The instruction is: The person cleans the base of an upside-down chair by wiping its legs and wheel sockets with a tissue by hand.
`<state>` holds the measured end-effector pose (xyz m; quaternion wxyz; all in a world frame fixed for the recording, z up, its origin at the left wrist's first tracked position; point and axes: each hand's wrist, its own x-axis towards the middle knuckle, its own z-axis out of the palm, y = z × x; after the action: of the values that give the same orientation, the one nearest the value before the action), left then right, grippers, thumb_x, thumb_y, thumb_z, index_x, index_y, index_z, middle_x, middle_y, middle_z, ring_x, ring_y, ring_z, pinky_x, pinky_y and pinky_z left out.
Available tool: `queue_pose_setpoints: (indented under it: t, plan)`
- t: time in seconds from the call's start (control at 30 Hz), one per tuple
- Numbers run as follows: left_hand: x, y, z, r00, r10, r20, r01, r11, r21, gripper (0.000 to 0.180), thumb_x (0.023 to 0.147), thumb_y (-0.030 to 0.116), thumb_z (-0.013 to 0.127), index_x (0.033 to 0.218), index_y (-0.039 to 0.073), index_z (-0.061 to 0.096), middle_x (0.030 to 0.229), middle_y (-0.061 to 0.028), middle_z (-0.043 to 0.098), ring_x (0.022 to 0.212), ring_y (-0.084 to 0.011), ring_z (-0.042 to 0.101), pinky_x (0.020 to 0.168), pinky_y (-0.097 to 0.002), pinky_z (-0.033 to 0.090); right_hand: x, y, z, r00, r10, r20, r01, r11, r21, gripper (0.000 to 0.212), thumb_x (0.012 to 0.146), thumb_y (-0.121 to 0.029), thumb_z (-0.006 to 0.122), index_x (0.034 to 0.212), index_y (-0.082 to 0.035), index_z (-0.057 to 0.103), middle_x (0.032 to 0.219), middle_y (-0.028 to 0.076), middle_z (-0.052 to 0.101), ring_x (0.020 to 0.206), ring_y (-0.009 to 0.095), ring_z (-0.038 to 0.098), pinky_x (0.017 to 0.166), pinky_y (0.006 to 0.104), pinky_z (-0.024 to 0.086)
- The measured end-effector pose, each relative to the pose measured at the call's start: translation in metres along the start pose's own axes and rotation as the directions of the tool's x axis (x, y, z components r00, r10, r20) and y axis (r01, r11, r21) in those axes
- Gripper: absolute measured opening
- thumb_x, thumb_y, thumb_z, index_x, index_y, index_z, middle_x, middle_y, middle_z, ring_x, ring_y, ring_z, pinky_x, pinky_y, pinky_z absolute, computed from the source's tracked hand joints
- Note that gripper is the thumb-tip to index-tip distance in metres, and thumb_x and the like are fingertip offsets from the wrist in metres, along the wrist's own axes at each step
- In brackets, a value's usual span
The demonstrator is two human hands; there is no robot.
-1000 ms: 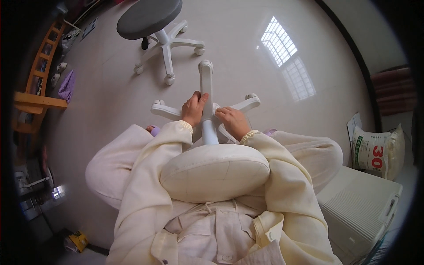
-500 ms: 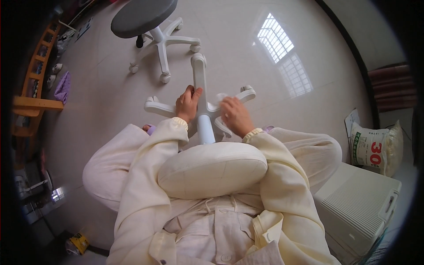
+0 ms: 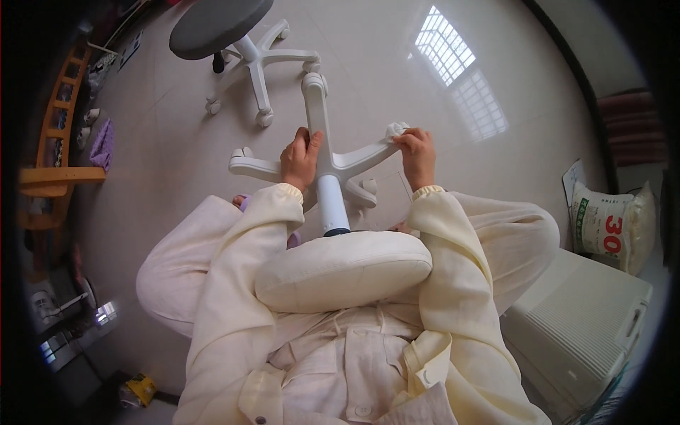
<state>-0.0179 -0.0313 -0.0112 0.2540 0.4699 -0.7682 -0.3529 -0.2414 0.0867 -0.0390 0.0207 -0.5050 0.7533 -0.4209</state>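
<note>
A white stool lies tipped toward me, its round cream seat (image 3: 347,271) resting at my lap between my forearms. From the seat a pale post (image 3: 331,204) runs to a white base (image 3: 316,117) with several legs and casters. My left hand (image 3: 300,159) is closed around the base near its hub. Out at the end of the right-hand leg, my right hand (image 3: 416,152) pinches a crumpled white tissue (image 3: 397,129) against the leg; the tissue partly hides the caster there.
Beyond it stands a second stool with a grey seat (image 3: 219,27) and white wheeled base. To the right are a white ribbed box (image 3: 577,319) and a printed sack (image 3: 603,225). A wooden rack (image 3: 60,173) and a purple cloth (image 3: 103,145) are at the left.
My right hand has moved outward along the right-hand leg, from near the hub to its end, with the tissue. My left hand keeps its grip. The view has shifted slightly.
</note>
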Motion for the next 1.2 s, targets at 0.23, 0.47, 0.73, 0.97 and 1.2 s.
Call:
queue_pose_setpoints:
  t: [0.23, 0.47, 0.73, 0.97, 1.2]
  plan:
    - [-0.006, 0.001, 0.003, 0.999, 0.023, -0.045, -0.023, 1.0, 0.007, 0.044, 0.095, 0.049, 0.04, 0.09, 0.006, 0.048, 0.075, -0.0149, 0.061, 0.075, -0.0399, 0.058, 0.067, -0.0453, 0.044, -0.005, -0.015, 0.005, 0.992, 0.093, -0.081, -0.095, 0.995, -0.015, 0.008, 0.077, -0.003, 0.061, 0.083, -0.008, 0.065, 0.09, 0.008, 0.06, 0.086, 0.03, 0.055, 0.072, 0.0388, 0.048]
    - [-0.008, 0.001, 0.005, 0.996, 0.044, -0.078, -0.036, 0.994, 0.1, 0.045, 0.095, 0.049, 0.036, 0.092, 0.006, 0.047, 0.075, -0.0168, 0.062, 0.074, -0.0411, 0.059, 0.065, -0.0474, 0.045, -0.041, -0.066, 0.02, 0.983, -0.11, 0.15, 0.103, 0.993, 0.054, 0.01, 0.076, -0.005, 0.058, 0.086, -0.005, 0.057, 0.091, 0.012, 0.055, 0.086, 0.031, 0.055, 0.07, 0.0396, 0.048]
    - [-0.009, 0.004, 0.005, 0.996, 0.072, -0.049, -0.068, 0.995, 0.074, 0.045, 0.095, 0.05, 0.036, 0.092, 0.006, 0.048, 0.075, -0.0173, 0.062, 0.074, -0.0414, 0.059, 0.064, -0.0482, 0.045, -0.046, -0.072, 0.02, 0.753, -0.506, 0.421, 0.471, 0.861, 0.193, 0.017, 0.074, -0.005, 0.057, 0.091, -0.003, 0.057, 0.091, 0.007, 0.054, 0.088, 0.025, 0.055, 0.072, 0.0344, 0.05]
    - [-0.006, 0.003, 0.001, 0.997, 0.08, -0.007, -0.079, 0.996, 0.041, 0.045, 0.095, 0.05, 0.037, 0.093, 0.006, 0.049, 0.075, -0.0171, 0.063, 0.073, -0.0411, 0.06, 0.065, -0.0473, 0.046, -0.038, -0.06, 0.007, 0.857, -0.357, 0.373, 0.352, 0.932, 0.085, 0.02, 0.074, -0.003, 0.056, 0.093, -0.004, 0.053, 0.092, 0.009, 0.052, 0.091, 0.027, 0.053, 0.077, 0.0369, 0.047]
    - [-0.004, 0.007, 0.002, 0.999, 0.049, 0.005, -0.049, 0.998, 0.026, 0.046, 0.095, 0.05, 0.037, 0.092, 0.006, 0.05, 0.073, -0.0168, 0.063, 0.072, -0.0407, 0.06, 0.065, -0.0469, 0.046, -0.034, -0.046, 0.004, 0.965, -0.119, 0.232, 0.089, 0.986, 0.139, 0.009, 0.081, -0.004, 0.059, 0.09, -0.006, 0.056, 0.099, 0.009, 0.055, 0.085, 0.031, 0.059, 0.067, 0.0405, 0.05]
